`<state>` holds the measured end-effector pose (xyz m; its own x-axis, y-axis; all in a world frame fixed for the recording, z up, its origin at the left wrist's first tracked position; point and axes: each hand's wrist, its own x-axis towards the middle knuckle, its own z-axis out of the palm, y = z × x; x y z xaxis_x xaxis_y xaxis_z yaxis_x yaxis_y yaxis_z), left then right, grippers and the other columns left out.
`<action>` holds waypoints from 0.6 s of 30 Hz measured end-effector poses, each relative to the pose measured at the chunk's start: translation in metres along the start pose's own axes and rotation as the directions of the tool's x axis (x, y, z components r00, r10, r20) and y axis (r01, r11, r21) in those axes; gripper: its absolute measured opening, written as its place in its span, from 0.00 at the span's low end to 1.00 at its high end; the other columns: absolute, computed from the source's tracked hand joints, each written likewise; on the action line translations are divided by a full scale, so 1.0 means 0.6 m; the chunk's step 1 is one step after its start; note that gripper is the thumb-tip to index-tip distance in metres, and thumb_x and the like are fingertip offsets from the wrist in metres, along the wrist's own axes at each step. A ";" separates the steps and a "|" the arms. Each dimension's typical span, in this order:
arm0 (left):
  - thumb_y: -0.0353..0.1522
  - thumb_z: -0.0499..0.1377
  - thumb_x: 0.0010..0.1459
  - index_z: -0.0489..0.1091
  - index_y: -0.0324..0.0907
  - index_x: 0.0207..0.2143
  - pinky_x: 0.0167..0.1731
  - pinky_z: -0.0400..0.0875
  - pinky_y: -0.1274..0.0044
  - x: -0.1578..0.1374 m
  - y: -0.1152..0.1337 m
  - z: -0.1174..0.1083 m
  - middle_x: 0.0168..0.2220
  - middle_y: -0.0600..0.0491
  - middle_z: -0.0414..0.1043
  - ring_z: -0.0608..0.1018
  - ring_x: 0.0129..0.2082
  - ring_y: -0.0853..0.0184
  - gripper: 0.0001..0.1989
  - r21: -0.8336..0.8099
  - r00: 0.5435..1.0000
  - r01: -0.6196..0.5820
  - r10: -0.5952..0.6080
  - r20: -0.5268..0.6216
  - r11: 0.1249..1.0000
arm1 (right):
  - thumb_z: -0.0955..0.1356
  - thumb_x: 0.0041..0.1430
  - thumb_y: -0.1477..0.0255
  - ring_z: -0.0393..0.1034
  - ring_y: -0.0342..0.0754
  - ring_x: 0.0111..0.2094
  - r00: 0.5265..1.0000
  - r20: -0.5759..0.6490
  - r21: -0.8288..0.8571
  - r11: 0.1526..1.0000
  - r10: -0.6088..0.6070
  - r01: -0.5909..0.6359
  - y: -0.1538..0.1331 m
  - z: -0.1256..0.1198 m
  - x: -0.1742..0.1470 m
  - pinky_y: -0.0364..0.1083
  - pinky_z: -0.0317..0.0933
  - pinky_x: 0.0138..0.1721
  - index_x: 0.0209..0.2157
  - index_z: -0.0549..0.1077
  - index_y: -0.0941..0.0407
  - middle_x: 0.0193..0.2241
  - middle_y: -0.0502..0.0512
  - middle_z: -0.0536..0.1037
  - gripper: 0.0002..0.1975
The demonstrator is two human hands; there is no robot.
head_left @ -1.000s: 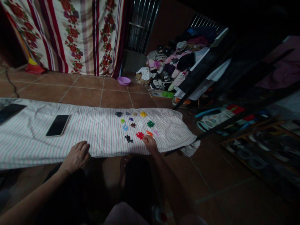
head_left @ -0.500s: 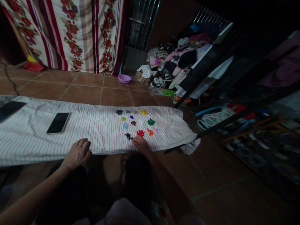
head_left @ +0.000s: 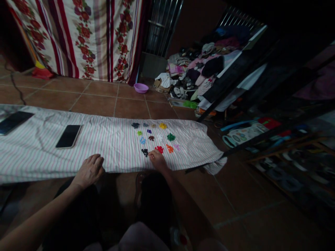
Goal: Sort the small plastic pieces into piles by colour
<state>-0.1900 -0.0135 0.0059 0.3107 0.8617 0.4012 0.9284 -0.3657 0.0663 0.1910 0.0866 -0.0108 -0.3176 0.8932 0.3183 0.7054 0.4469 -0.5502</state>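
Observation:
My right hand (head_left: 158, 161) is closed in a pinch at the near side of the striped cloth, between a pile of small black pieces (head_left: 144, 152) and a pile of red ones (head_left: 159, 150). Whatever its fingertips hold is too small to make out. Further left, my left hand (head_left: 90, 170) rests at the cloth's front edge with curled fingers; its palm side is hidden. Around the right hand lie more small piles: orange (head_left: 169, 148), pink (head_left: 177, 147), dark green (head_left: 171, 137), brown (head_left: 151, 138), light blue (head_left: 142, 140), white (head_left: 159, 138) and yellow (head_left: 162, 126).
The striped cloth (head_left: 110, 139) covers a long narrow surface. A phone (head_left: 68, 136) lies on it, with a second dark phone (head_left: 15, 122) at far left. Beyond are a purple basin (head_left: 141, 88), a clothes heap (head_left: 193, 68) and a dark slanted post (head_left: 213, 113).
The whole view has shifted slightly, so things appear a little further right. My right hand stays pinched beside the black pile, and my left hand keeps its place at the edge.

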 end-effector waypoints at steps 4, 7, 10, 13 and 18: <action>0.32 0.50 0.62 0.67 0.40 0.45 0.46 0.72 0.63 0.001 0.001 0.000 0.48 0.40 0.72 0.73 0.48 0.52 0.12 0.021 1.000 -0.013 0.013 -0.004 1.000 | 0.65 0.52 0.81 0.68 0.48 0.33 0.998 -0.043 0.010 0.999 0.052 -0.052 -0.004 0.007 -0.003 0.46 0.64 0.39 0.27 0.73 0.55 0.29 0.52 0.73 0.08; 0.32 0.51 0.61 0.67 0.41 0.45 0.45 0.72 0.64 0.000 0.001 0.000 0.48 0.40 0.71 0.73 0.48 0.53 0.11 0.027 1.000 -0.005 0.005 -0.006 1.000 | 0.65 0.51 0.80 0.67 0.47 0.31 0.994 -0.056 0.060 0.994 0.092 -0.088 -0.005 0.006 0.001 0.46 0.65 0.37 0.27 0.72 0.55 0.28 0.51 0.72 0.07; 0.32 0.51 0.61 0.66 0.42 0.45 0.44 0.72 0.65 0.001 0.001 0.001 0.48 0.41 0.71 0.74 0.48 0.54 0.11 0.024 1.000 -0.004 0.003 0.006 1.000 | 0.65 0.50 0.79 0.69 0.47 0.32 0.977 -0.131 0.106 0.982 0.167 -0.153 -0.004 0.003 0.003 0.46 0.67 0.37 0.29 0.73 0.54 0.29 0.52 0.74 0.07; 0.31 0.50 0.61 0.66 0.42 0.44 0.44 0.71 0.64 0.002 0.002 0.001 0.48 0.41 0.71 0.73 0.48 0.53 0.10 0.024 1.000 0.000 0.000 0.010 1.000 | 0.65 0.51 0.78 0.72 0.49 0.34 0.954 -0.153 0.154 0.960 0.257 -0.233 -0.005 0.004 0.003 0.47 0.69 0.37 0.33 0.75 0.54 0.33 0.54 0.77 0.10; 0.32 0.50 0.61 0.67 0.41 0.45 0.45 0.71 0.63 0.002 0.000 0.002 0.48 0.40 0.71 0.73 0.49 0.53 0.11 -0.012 1.000 0.007 -0.007 0.000 1.000 | 0.64 0.51 0.79 0.75 0.51 0.39 0.957 -0.086 0.147 0.953 0.278 -0.264 -0.009 0.012 0.009 0.50 0.71 0.44 0.40 0.78 0.56 0.38 0.57 0.80 0.16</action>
<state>-0.1892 -0.0121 0.0056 0.3046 0.8639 0.4011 0.9279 -0.3642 0.0798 0.1808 0.0893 -0.0119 -0.0536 0.9745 0.2179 0.6632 0.1979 -0.7218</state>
